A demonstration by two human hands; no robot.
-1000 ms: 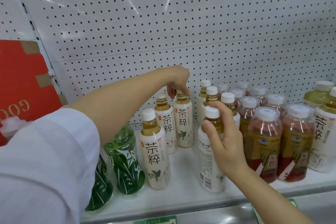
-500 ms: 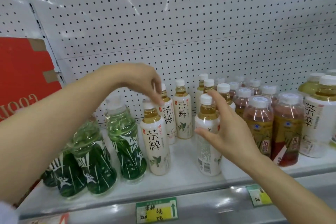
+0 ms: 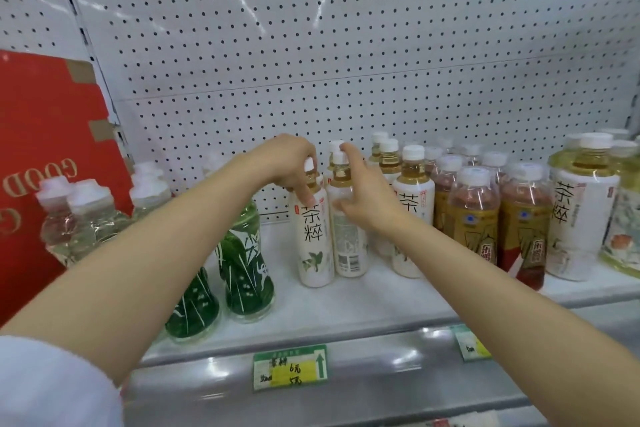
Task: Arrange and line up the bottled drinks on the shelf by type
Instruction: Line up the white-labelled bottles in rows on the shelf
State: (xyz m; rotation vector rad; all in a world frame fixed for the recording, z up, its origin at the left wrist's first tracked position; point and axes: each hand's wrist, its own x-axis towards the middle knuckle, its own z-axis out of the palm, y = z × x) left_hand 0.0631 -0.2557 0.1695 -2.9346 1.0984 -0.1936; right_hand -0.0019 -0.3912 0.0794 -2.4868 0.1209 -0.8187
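1. White pegboard back panel [image 3: 346,45] filled the upper view; a red carton [image 3: 45,156] printed "GOOD" stood at far left against it.
2. White shelf [image 3: 363,302] carried all bottles upright; its front rail held a green-and-yellow price tag [image 3: 290,371] at centre and a second tag [image 3: 471,343] to the right.
3. Far right: a large white-labelled tea bottle [image 3: 581,218] beside a pale yellow-green one [image 3: 627,215] cut by the frame edge.
4. Right of centre: brown-red tea bottles [image 3: 472,215] with white caps stood in a cluster running back toward the panel.
5. Left: clear bottles [image 3: 86,215] near the carton; green bamboo-print bottles [image 3: 246,263] in front, partly behind the left forearm.
6. Centre: two slim white-labelled tea bottles touched side by side. The front-facing bottle [image 3: 313,239] showed black characters; the turned bottle [image 3: 348,239] showed its barcode side. More of the same type stood behind and to the right [image 3: 412,215].
7. Left hand [image 3: 291,166]: grip clamped, fingers curled down over the neck and cap of the front-facing bottle.
8. Right hand [image 3: 363,198]: grip apart, fingers straight, index tip at the cap of the turned bottle, thumb against its shoulder, not wrapped around it.
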